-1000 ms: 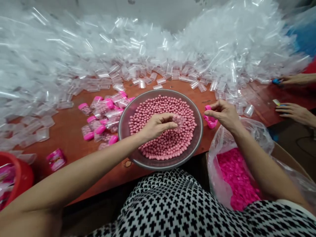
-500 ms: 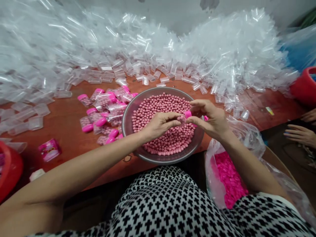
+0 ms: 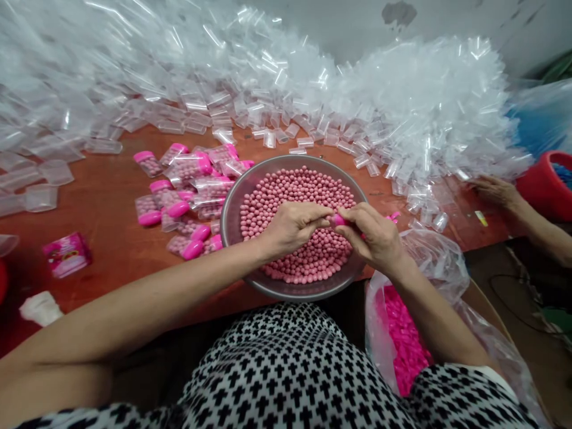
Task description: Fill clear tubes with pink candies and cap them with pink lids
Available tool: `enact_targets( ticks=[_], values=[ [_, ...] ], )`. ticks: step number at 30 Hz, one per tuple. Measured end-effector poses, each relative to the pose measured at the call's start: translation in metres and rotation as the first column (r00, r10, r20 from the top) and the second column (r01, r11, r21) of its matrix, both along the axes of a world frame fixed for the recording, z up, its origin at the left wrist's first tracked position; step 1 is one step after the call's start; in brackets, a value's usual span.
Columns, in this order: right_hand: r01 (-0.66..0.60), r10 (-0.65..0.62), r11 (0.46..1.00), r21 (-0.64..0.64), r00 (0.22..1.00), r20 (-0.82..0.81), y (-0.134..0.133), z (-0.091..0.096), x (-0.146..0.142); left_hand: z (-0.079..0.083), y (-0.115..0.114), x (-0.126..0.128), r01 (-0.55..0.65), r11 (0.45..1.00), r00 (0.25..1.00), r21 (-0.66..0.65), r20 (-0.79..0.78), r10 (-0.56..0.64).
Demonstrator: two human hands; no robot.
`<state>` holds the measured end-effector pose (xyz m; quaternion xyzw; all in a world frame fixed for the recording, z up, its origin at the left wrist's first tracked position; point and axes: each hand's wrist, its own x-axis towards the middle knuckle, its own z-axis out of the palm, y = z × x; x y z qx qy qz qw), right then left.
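Observation:
Over the metal bowl (image 3: 227,223) of pink beads (image 3: 308,185), my two hands meet at one small container. My left hand (image 3: 292,226) is closed around its clear body, which the fingers mostly hide. My right hand (image 3: 375,235) pinches a bright pink cap (image 3: 338,220) at the container's end. Left of the bowl lies a pile of clear containers with pink caps (image 3: 193,249), filled with pink beads. A few bright pink pieces (image 3: 393,217) show just behind my right hand.
A large heap of empty clear containers (image 3: 286,77) spans the back of the table (image 3: 111,202). Pink caps (image 3: 404,339) fill a plastic bag (image 3: 440,256) at the right. A pink packet (image 3: 67,255) lies left. Another person's hand (image 3: 496,190) is near a red basket (image 3: 538,179).
My right hand has come in against the container, fingers now closing over the pink cap. The view has shifted slightly. The other person's hand has reached onto the table at the right.

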<state>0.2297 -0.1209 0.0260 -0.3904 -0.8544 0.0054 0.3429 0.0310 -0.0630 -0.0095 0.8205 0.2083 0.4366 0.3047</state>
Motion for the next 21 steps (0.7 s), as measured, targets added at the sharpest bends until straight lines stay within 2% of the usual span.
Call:
enact_targets(
  ticks=[2,3,5,6,7,8,10,11,13,15,16,19,20,21],
  values=[
    [-0.016,0.016,1.0,-0.014,1.0,0.009,0.003,-0.001,0.0,-0.001,0.001,0.0,-0.009,1.0,1.0,0.026,-0.001,0.009],
    [-0.015,0.015,0.999,-0.038,1.0,-0.002,0.005,-0.002,0.0,-0.001,0.002,0.001,-0.01,1.0,1.0,-0.009,-0.005,0.01],
    [0.006,-0.014,0.994,-0.112,0.997,-0.07,0.01,-0.002,0.0,0.001,0.004,0.002,0.014,0.981,1.0,-0.195,0.005,-0.014],
    [0.019,-0.042,0.985,-0.173,0.99,-0.131,0.012,-0.001,0.001,0.003,0.004,0.002,0.045,0.944,0.999,-0.328,0.031,-0.037],
    [0.019,-0.075,0.967,-0.254,0.974,-0.214,0.013,-0.001,0.003,0.005,0.005,0.003,0.087,0.883,0.995,-0.461,0.075,-0.059],
    [-0.008,-0.11,0.936,-0.351,0.943,-0.314,0.014,0.0,0.006,0.006,0.006,0.004,0.135,0.805,0.989,-0.578,0.129,-0.073],
    [-0.158,-0.175,0.836,-0.525,0.831,-0.529,0.011,0.001,0.014,0.009,0.008,0.004,0.224,0.659,0.968,-0.718,0.242,-0.065],
    [-0.256,-0.207,0.774,-0.579,0.761,-0.614,0.009,0.001,0.018,0.01,0.009,0.005,0.253,0.61,0.958,-0.751,0.283,-0.049],
    [-0.412,-0.266,0.662,-0.626,0.651,-0.711,0.004,-0.001,0.027,0.011,0.01,0.005,0.29,0.568,0.942,-0.77,0.335,-0.027],
    [-0.456,-0.329,0.604,-0.654,0.604,-0.725,0.001,-0.003,0.032,0.011,0.01,0.004,0.296,0.593,0.94,-0.749,0.338,-0.043],
    [-0.441,-0.368,0.602,-0.666,0.587,-0.721,0.002,-0.004,0.032,0.011,0.009,0.004,0.288,0.628,0.945,-0.723,0.32,-0.065],
    [-0.384,-0.44,0.637,-0.669,0.532,-0.724,0.007,-0.004,0.026,0.012,0.007,0.003,0.231,0.784,0.968,-0.576,0.217,-0.125],
    [-0.4,-0.448,0.617,-0.678,0.529,-0.721,0.01,-0.003,0.023,0.011,0.006,0.002,0.202,0.835,0.976,-0.512,0.18,-0.126],
    [-0.439,-0.449,0.573,-0.692,0.538,-0.714,0.013,-0.002,0.019,0.011,0.006,0.002,0.172,0.875,0.982,-0.452,0.149,-0.116]
  ],
)
